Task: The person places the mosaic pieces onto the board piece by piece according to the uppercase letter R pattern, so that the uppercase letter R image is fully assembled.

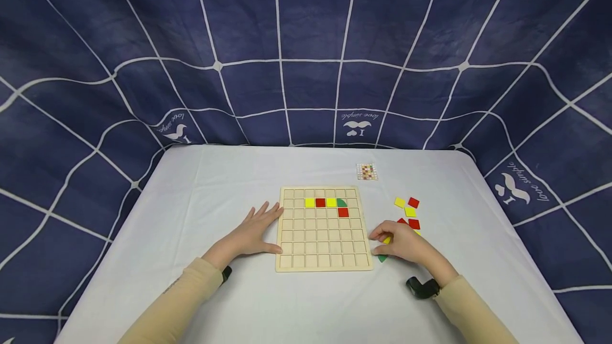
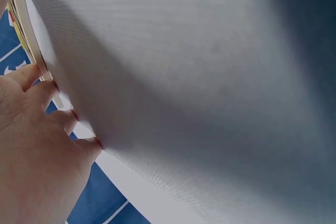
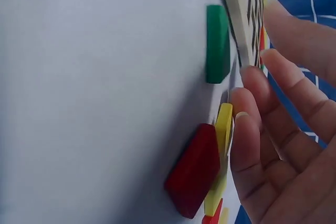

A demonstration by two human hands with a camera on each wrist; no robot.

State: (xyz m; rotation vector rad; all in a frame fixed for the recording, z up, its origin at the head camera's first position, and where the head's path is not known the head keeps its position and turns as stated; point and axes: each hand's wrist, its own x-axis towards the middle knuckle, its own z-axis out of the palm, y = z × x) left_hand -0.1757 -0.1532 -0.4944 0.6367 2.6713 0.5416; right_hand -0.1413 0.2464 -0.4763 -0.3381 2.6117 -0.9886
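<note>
A pale wooden grid board point(image 1: 311, 248) lies on the table, with several coloured pieces in its upper cells. My left hand point(image 1: 255, 232) is spread along the board's left side, fingertips and thumb at its edge. Beside the right edge is my right hand point(image 1: 401, 241), its fingers loosely bent and nothing visible between them. In the right wrist view its fingertips point(image 3: 249, 72) overlap the board's rim. A green piece point(image 3: 216, 45), a dark red piece point(image 3: 194, 171) and a yellow piece point(image 3: 224, 129) lie near that hand. In the board sit a red square point(image 1: 343, 212) and a green quarter-round piece point(image 1: 341, 203).
More loose pieces lie right of the board, among them a yellow square point(image 1: 399, 202) and a red square point(image 1: 413, 203); my right hand partly covers others. A small patterned card point(image 1: 367, 171) lies behind the board. Dark blue cloth point(image 1: 306, 89) hangs around the white table point(image 1: 229, 174).
</note>
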